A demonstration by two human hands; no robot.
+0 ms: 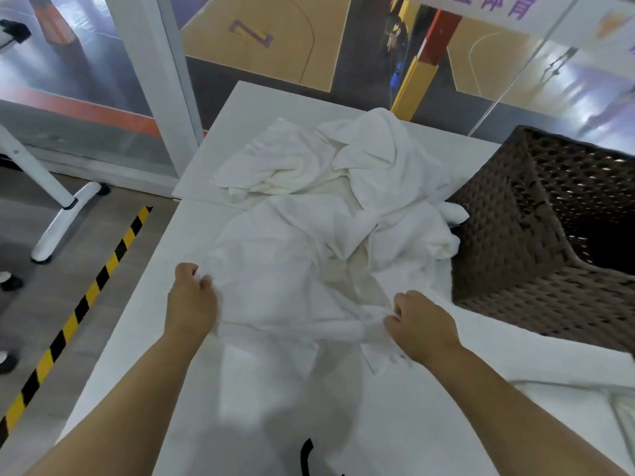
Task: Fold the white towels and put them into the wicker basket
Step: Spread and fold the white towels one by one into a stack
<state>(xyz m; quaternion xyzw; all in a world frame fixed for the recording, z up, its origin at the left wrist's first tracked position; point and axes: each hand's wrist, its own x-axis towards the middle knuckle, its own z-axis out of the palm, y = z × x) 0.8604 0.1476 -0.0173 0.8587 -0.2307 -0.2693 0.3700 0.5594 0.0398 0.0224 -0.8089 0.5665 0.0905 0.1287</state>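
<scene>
On the floor at far left, a yellow-and-black hazard stripe (pixel 86 297) runs diagonally beside a white stand leg (pixel 65 221). Right of it, the white desk (pixel 154 286) carries a loose heap of white towels (pixel 343 187), unfolded and crumpled. The left hand (pixel 192 300) pinches the left edge of the nearest towel (pixel 285 280), fingers curled on the cloth. The right hand (pixel 419 324) grips a bunched fold of the same towel, fingers curled round it. Both hands are set apart, with the towel stretched between them on the desk. At far right, the brown wicker basket (pixel 515 235) stands on the desk, touching the towel heap; its interior is dark and its contents cannot be determined.
</scene>
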